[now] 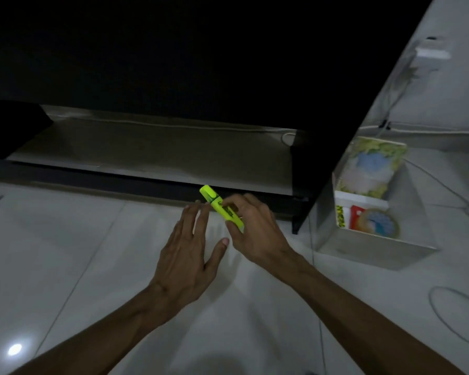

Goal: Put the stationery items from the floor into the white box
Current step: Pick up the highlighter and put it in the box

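A dim room with a pale tiled floor; a low dark piece of furniture fills the far side, with a shadowed gap beneath it. To the right, beside the furniture's side panel, stands the white box, already holding several things: a floral-printed packet leaning upright and some smaller colourful items too blurred to name.

The right hand holds a yellow highlighter just above the floor, near the furniture's lower edge, its grip closed round the barrel's lower half. The left hand hovers beside it with fingers spread and flat, holding nothing.

The highlighter's long axis runs diagonally, cap end pointing up and to the far left, base toward the near right.

No other stationery shows on the visible floor, so this may be among the last pieces; it is lifted but not yet carried to the box.
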